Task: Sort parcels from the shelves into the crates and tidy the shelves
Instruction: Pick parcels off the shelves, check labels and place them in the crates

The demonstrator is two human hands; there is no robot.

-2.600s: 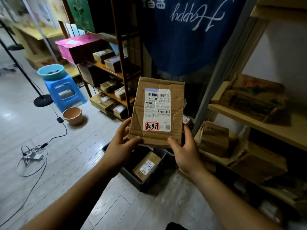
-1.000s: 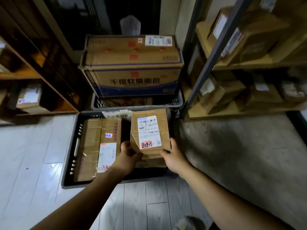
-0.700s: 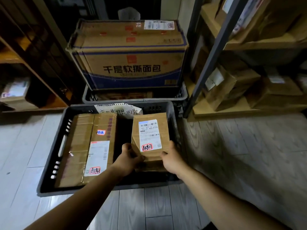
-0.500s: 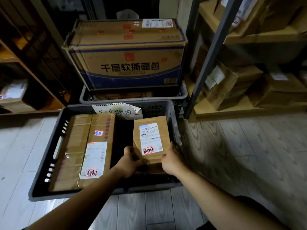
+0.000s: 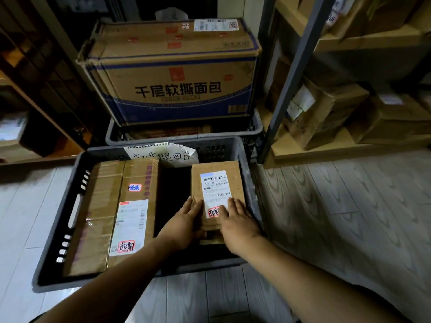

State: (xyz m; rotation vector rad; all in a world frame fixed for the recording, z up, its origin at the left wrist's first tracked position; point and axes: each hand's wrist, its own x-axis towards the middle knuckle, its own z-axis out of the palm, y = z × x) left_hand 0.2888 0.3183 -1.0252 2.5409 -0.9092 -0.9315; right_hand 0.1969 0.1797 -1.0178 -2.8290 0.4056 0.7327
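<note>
Parcel (image 5: 218, 183) in crate (image 5: 60, 229) beside long box (image 5: 112, 206), left hand (image 5: 184, 226) and right hand (image 5: 238, 222) flat atop, grip released.

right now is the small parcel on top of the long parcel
No, a dark gap separates the small parcel from the long parcel in the crate.

Grey crate (image 5: 70, 220) on apparently wooden plank floor (image 5: 338, 217)

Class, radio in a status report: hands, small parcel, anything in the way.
Left hand, right hand press flat on small parcel. Parcel in crate, right side. Long box left of it, apart.
</note>
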